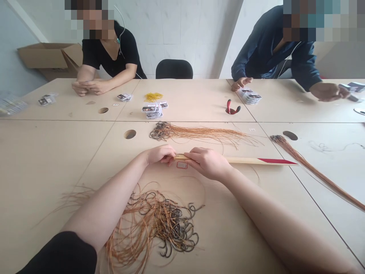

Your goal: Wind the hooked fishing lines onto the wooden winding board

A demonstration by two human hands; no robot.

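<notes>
My left hand [160,154] and my right hand [205,163] are both closed on a long pale wooden stick [248,161] with a red tip, which lies across the table pointing right. A small red-outlined square [181,165] sits on the table just below the stick between my hands. Close to me lies a tangled heap of dark fish hooks on orange line [159,222], partly under my left forearm. Beyond my hands a straighter bundle of hooks on orange line [196,133] stretches to the right.
Another hooked bundle [310,167] runs diagonally at right. Stacks of small packets [152,109], yellow bits [153,96] and red-handled pliers [232,107] lie farther back. Two people sit across the table, with a black chair [174,69] between them and a cardboard box [51,57] at back left.
</notes>
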